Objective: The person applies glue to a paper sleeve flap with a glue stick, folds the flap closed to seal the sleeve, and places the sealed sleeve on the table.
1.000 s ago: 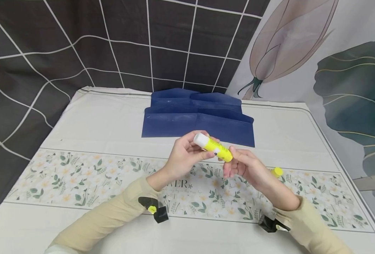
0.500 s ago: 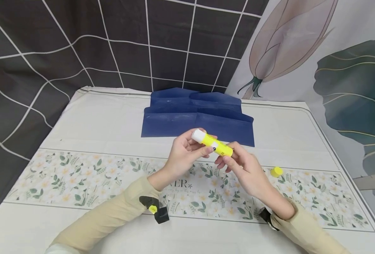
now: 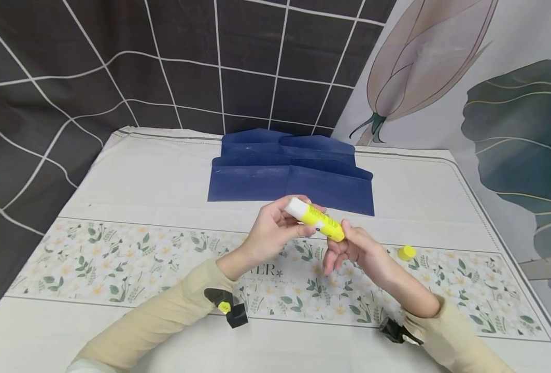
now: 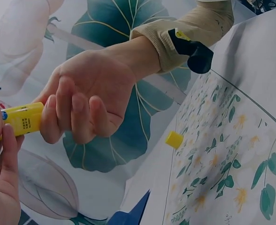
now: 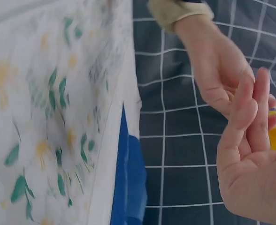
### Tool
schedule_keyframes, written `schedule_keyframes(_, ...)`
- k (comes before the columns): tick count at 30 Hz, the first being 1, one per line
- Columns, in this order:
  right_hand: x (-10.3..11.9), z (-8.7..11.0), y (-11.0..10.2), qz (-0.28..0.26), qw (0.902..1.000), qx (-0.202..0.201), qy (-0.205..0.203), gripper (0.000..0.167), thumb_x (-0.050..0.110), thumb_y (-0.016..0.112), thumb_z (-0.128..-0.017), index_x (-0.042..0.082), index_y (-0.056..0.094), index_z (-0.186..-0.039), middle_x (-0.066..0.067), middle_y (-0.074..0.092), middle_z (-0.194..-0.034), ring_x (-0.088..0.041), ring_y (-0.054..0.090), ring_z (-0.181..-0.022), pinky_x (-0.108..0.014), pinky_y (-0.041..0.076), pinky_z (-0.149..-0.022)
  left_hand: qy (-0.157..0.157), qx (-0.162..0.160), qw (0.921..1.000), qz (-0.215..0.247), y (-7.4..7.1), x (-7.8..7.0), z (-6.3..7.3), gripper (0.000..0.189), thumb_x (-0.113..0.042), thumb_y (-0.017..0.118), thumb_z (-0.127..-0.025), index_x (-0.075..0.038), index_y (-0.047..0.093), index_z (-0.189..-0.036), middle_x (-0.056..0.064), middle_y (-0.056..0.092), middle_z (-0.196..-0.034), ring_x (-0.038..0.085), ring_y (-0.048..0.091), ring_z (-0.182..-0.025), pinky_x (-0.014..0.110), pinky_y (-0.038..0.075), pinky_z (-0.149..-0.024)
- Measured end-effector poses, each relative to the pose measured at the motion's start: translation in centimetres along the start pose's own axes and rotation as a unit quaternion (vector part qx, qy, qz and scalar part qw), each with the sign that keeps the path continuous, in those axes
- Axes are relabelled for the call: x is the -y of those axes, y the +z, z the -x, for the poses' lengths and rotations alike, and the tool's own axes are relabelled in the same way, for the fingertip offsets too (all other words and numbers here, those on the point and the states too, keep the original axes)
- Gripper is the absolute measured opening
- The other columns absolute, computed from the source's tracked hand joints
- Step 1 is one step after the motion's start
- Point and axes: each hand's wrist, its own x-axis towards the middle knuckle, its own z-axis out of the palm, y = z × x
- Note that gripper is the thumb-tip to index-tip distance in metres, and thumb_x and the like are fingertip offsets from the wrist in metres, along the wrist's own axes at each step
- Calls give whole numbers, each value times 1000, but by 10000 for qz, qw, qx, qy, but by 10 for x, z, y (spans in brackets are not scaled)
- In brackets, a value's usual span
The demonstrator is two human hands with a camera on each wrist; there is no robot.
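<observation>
A yellow glue stick (image 3: 323, 223) with a white upper end is held in the air over the near side of the table, tilted with its white end up and to the left. My left hand (image 3: 268, 230) grips the tube around its middle, thumb in front. At the lower yellow end, my right hand (image 3: 361, 251) pinches the base between thumb and index finger, its other fingers loosely curled below. In the left wrist view, the right-hand fingers (image 4: 77, 110) sit right at the yellow end. A yellow cap (image 3: 406, 253) lies on the table right of my right hand.
Dark blue envelopes (image 3: 252, 181) with raised flaps lie overlapping at the back middle of the table. A white tablecloth (image 3: 130, 181) with a floral band covers the table. Behind hang a dark grid curtain (image 3: 186, 62) and a flower-print curtain (image 3: 448, 98).
My right hand rolled over the glue stick's base half a second ago and has now turned back palm-up. The glue stick has dipped slightly; the left hand keeps its grip.
</observation>
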Motion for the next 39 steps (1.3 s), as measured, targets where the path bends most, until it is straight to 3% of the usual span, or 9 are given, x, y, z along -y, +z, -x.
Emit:
schedule_keyframes(3,-1,1,-2,-247,9991,240,231,50,36,9,-106,17,51,-86,11,72,-77,-8,66,-73,-31,50,-61,82,74,9999,-85,0,1,1,37,16,63,-81,12,49,-116,35,59,-120,38,63,-110,32,56,-87)
schedule_keyframes(5,-1,2,-2,-241,9994,170,182,50,35,10,-106,17,55,-93,10,72,-83,-8,67,-75,-30,51,-61,137,69,9998,-90,1,2,0,37,17,63,-81,13,50,-116,35,59,-119,41,62,-109,32,56,-87)
schedule_keyframes(11,-4,5,1,-449,9939,-791,-621,22,10,33,-104,18,49,-117,7,67,-100,-8,67,-76,-24,53,-59,201,-295,9993,-114,4,1,-2,34,14,64,-82,11,51,-114,33,61,-118,35,65,-107,32,56,-88)
schedule_keyframes(15,-5,6,2,-234,9908,-1160,-660,19,2,42,-100,16,49,-111,7,69,-97,-9,65,-71,-23,50,-57,105,-351,9993,-5,6,0,-2,34,14,64,-82,11,51,-113,33,61,-119,35,65,-108,33,55,-89)
schedule_keyframes(22,-4,7,0,73,9950,-957,-262,18,12,34,-104,14,51,-104,10,71,-93,-10,66,-68,-27,46,-52,88,-238,9997,-35,6,2,-2,34,13,64,-83,11,52,-114,33,61,-119,38,64,-107,32,56,-89)
schedule_keyframes(25,-3,8,0,97,9952,-946,-249,21,13,33,-104,16,53,-109,9,71,-97,-11,67,-71,-28,49,-54,123,-215,9997,-48,6,2,-1,34,13,64,-83,11,52,-114,33,61,-118,42,63,-107,31,56,-89)
schedule_keyframes(30,-5,8,4,-270,9916,-1093,-633,27,6,36,-102,17,51,-121,6,69,-103,-11,67,-80,-27,54,-60,111,-272,9995,-65,6,1,-1,35,12,65,-82,11,52,-114,34,61,-117,43,64,-103,34,58,-84)
schedule_keyframes(35,-3,7,7,-791,9817,-1640,-553,25,1,44,-99,16,58,-114,6,68,-102,-8,66,-90,-22,56,-76,167,-284,9995,27,6,3,-3,36,11,68,-80,11,50,-111,35,61,-117,36,66,-104,32,58,-82)
schedule_keyframes(39,-3,7,6,-1179,9733,-1875,-602,29,-3,45,-97,17,64,-108,6,68,-104,-8,67,-91,-20,55,-81,225,-294,9993,-51,6,5,-4,37,16,67,-78,12,51,-111,34,61,-117,20,69,-101,28,57,-83)
